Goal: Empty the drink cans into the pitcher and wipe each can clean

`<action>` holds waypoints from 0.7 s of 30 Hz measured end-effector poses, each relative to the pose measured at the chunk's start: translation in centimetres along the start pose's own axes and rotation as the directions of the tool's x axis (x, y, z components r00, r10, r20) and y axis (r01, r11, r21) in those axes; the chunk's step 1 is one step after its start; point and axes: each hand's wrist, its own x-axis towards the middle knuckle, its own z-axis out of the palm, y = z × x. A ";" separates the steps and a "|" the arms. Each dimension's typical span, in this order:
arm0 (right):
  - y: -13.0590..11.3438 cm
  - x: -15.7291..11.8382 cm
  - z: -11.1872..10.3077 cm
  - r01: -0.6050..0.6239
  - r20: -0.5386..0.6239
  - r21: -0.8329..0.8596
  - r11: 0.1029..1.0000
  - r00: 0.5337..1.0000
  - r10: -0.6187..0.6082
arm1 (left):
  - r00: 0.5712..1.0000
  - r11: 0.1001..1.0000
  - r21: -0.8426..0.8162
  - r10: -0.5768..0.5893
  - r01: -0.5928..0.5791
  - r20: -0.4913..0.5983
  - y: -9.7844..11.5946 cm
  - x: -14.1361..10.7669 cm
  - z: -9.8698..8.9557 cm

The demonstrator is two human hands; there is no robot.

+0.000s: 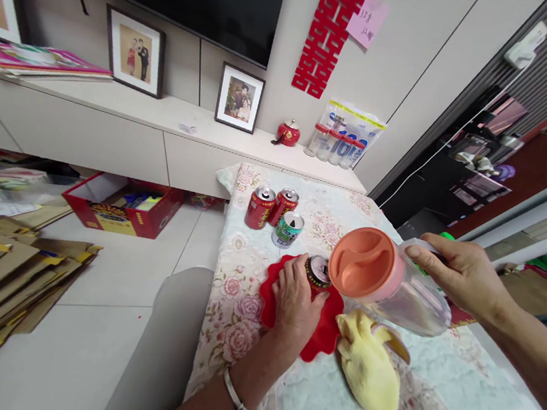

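My left hand (295, 302) is wrapped around a dark-topped drink can (319, 270), which stands upright on a scalloped red tray (323, 336). By its handle, my right hand (468, 276) grips a clear plastic pitcher (415, 301) with an orange lid (364, 264). The pitcher is tipped on its side, its lid end close to the can's top. Whether any liquid runs between them I cannot tell. A crumpled yellow cloth (367, 369) lies right of the tray. Behind it stand two red cans (259, 208) and a green-and-silver can (288, 231).
A floral cloth covers the table (246, 295). Beyond it, a low white cabinet (193, 128) carries framed photos, a small red pot (288, 133) and several red-lidded jars (329, 144). Flattened cardboard (15, 285) and a red box (119, 211) are on the floor at left.
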 end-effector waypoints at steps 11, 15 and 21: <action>-0.1 0.0 -0.1 0.006 0.002 0.008 1.000 1.000 -0.006 | 1.000 1.000 -0.007 -0.006 0.006 0.017 0.1 0.1 -0.2; 0.1 0.0 0.0 0.004 -0.001 0.002 1.000 1.000 -0.004 | 1.000 1.000 -0.002 -0.012 0.012 0.021 0.2 0.1 -0.2; 0.1 0.0 0.0 0.008 0.010 0.012 1.000 1.000 -0.009 | 1.000 1.000 -0.002 -0.008 0.008 0.013 0.1 0.0 -0.1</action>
